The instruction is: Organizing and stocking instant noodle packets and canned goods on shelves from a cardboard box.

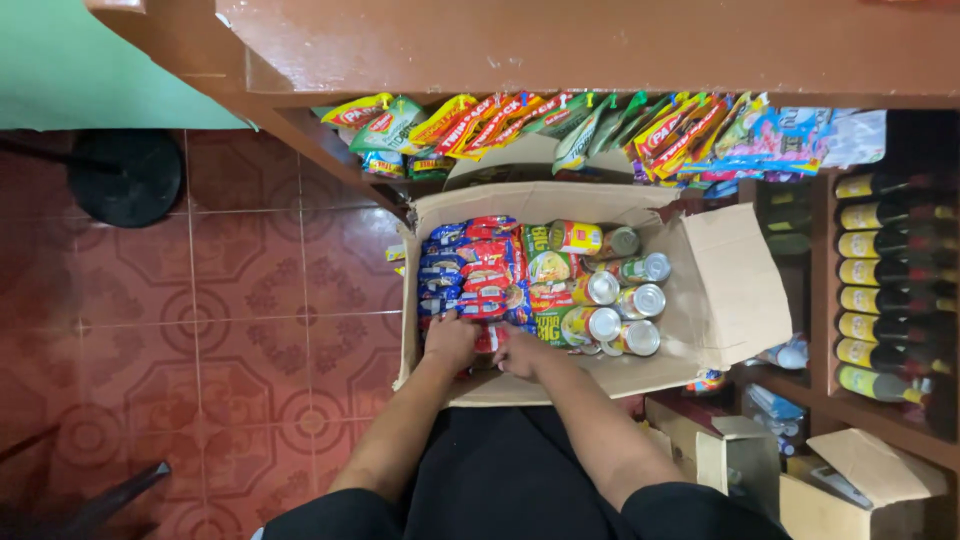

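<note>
Both hands reach into the open cardboard box (745, 290) on the floor — left hand (451, 341) and right hand (520, 352) each grip the red-and-blue packets (470, 275) stacked at its left side. Silver-topped cans (625, 300) fill the middle; yellow-labelled bottles (880, 300) line the right shelf.

we see plain tan corrugated cardboard box (735, 290) | blue-and-red glossy plastic snack packets (470, 265) | shiny silver round tin cans (640, 300) with green-yellow-red labels | red-brown floor tiles (250, 300) with ring-and-scroll pattern | yellow, orange, green hanging foil sachets (560, 125) | dark glass bottles (880, 300) with yellow labels | our black garment (500, 470)
</note>
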